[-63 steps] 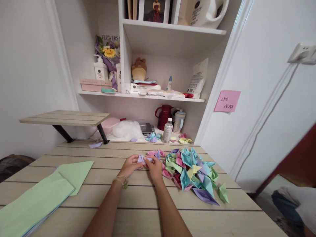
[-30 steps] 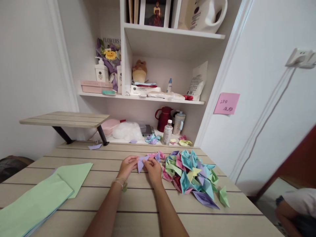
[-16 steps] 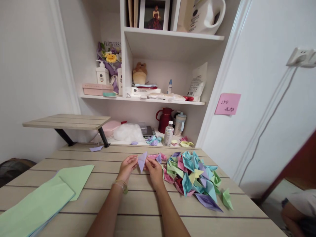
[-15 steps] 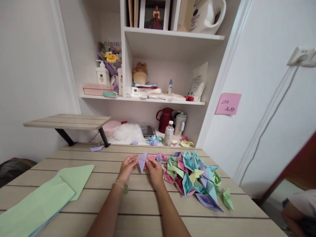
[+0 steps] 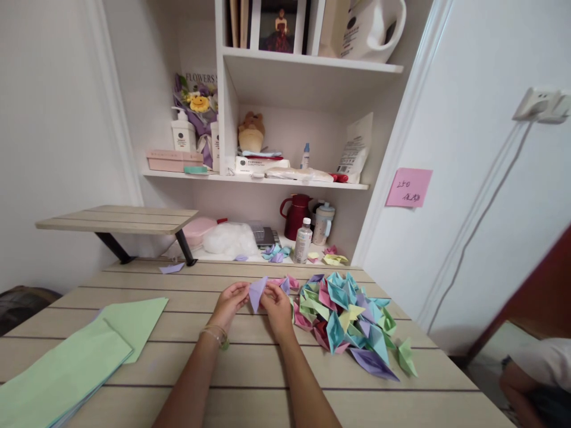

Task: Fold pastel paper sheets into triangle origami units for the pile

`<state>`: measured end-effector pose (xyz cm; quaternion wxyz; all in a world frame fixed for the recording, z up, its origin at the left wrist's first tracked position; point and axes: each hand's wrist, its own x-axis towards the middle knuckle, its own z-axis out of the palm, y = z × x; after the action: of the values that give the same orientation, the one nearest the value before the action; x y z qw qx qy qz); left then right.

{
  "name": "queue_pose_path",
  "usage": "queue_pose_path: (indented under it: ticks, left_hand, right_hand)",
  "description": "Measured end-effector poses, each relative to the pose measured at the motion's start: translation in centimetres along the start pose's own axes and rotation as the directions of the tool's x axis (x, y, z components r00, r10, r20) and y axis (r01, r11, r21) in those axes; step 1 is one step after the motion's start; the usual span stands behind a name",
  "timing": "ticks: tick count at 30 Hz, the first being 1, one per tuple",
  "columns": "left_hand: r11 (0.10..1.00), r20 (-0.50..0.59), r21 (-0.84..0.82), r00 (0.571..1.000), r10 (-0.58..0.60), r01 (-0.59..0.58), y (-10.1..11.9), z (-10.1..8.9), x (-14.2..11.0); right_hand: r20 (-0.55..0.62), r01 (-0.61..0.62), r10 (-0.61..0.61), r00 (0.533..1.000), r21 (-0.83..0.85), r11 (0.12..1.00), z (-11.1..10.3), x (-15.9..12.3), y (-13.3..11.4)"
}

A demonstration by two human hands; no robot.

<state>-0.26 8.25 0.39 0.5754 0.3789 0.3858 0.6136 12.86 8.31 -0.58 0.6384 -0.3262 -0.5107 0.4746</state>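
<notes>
Between my two hands is a small folded piece of purple paper, held upright above the table with a point facing down. My left hand pinches its left edge, with a bracelet on that wrist. The fingers of my right hand grip its right side and partly hide it. Just right of my right hand lies a heap of folded paper boats in blue, green, pink, purple, yellow and red. Several pink and purple folded pieces lie behind my right hand.
Green paper sheets lie stacked at the left of the slatted table. A raised wooden stand is at the back left. Behind are a plastic bottle, a red jug and shelves. A person shows at the right edge.
The purple paper has turned slightly in my fingers, showing a broader triangular face. My right hand has shifted a little. The whole view has drifted slightly.
</notes>
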Motion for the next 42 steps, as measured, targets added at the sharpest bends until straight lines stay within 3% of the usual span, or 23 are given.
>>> queue_pose_path:
  ticks: [3,7,10,13,18,24,30,34,39,42]
  left_hand:
    - [0.999,0.014,0.048,1.000,0.004,-0.004,-0.1,0.1,0.2]
    - [0.993,-0.004,0.106,0.999,0.053,-0.052,-0.5,0.3,0.3]
    - [0.985,-0.018,0.159,0.997,0.076,-0.073,-0.5,0.4,0.3]
    - [0.989,0.023,0.147,0.999,0.027,-0.030,-0.3,0.7,0.0]
    - [0.991,0.079,0.104,0.993,-0.089,0.081,0.1,0.7,-0.3]
    - [0.994,-0.053,0.107,0.998,0.023,-0.017,-0.4,0.1,0.3]
    - [0.985,-0.044,0.153,0.995,0.089,-0.082,-0.4,0.2,0.5]
    - [0.979,-0.057,0.185,0.993,0.104,-0.092,-0.4,0.6,0.3]
    - [0.965,-0.064,0.239,0.990,0.128,-0.109,-0.5,0.3,0.5]
    - [0.976,-0.133,0.185,0.981,0.141,-0.115,-0.6,-0.2,0.8]
  right_hand:
    - [0.026,0.074,-0.071,0.997,-0.143,0.987,0.0,-0.1,-0.1]
    - [-0.041,0.202,-0.231,0.972,-0.361,0.911,-0.4,-0.1,-0.1]
    - [-0.060,0.218,-0.264,0.963,-0.406,0.887,-0.6,-0.1,-0.1]
    - [-0.092,0.203,-0.263,0.960,-0.418,0.886,-0.8,-0.1,0.0]
    - [-0.101,0.188,-0.239,0.966,-0.363,0.913,-0.9,-0.1,-0.3]
    - [-0.031,0.162,-0.179,0.983,-0.292,0.943,-0.6,-0.3,-0.3]
    - [-0.085,0.005,-0.015,0.996,-0.122,0.993,-0.3,-0.1,0.9]
    - [-0.025,-0.063,0.062,0.998,-0.031,0.998,-0.3,-0.1,1.0]
    - [0.035,-0.076,0.075,0.997,0.031,0.997,-0.1,-0.3,0.4]
    - [0.099,-0.062,0.060,0.993,0.016,0.998,0.2,-0.4,0.2]
